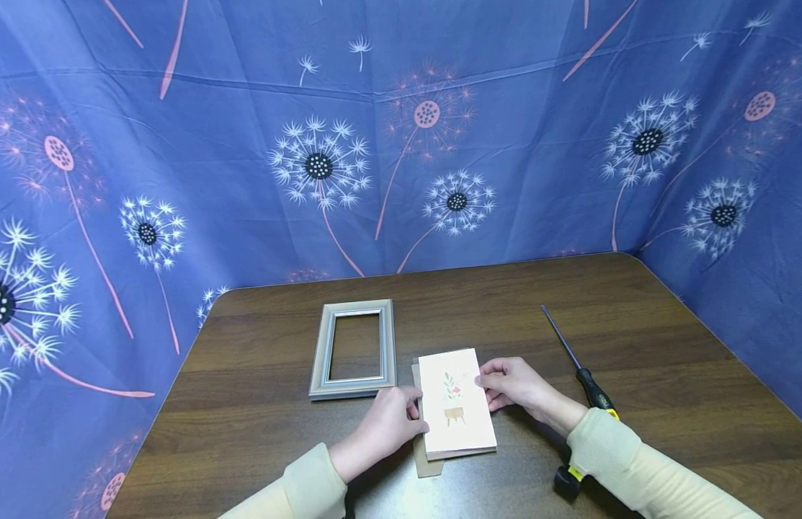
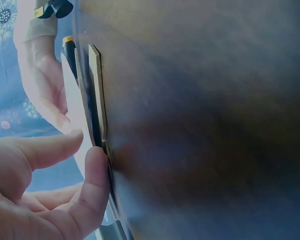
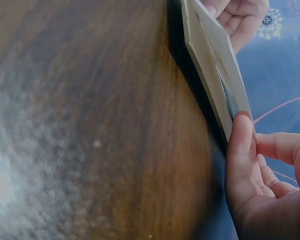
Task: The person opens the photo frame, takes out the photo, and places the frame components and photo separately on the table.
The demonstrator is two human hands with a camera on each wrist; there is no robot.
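A white print [image 1: 457,432] with a potted plant drawn on it lies face up over a thin backing board [image 3: 202,67] near the table's front. My left hand [image 1: 389,420] pinches the left edge of this stack between thumb and fingers. At the opposite edge, my right hand [image 1: 516,386] grips the print and board, thumb on one face and fingers on the other. In the right wrist view, a narrow gap shows between print and board. Partly hidden beneath the stack is a flat tan piece [image 1: 429,467], which sticks out at the left and front.
An empty grey-blue picture frame [image 1: 320,353] lies beyond my left hand on the wooden table [image 1: 258,360]. To the right is a long screwdriver [image 1: 592,391] with a black and yellow handle, partly covered by my right sleeve. A blue dandelion-print cloth [image 1: 245,180] hangs around the table.
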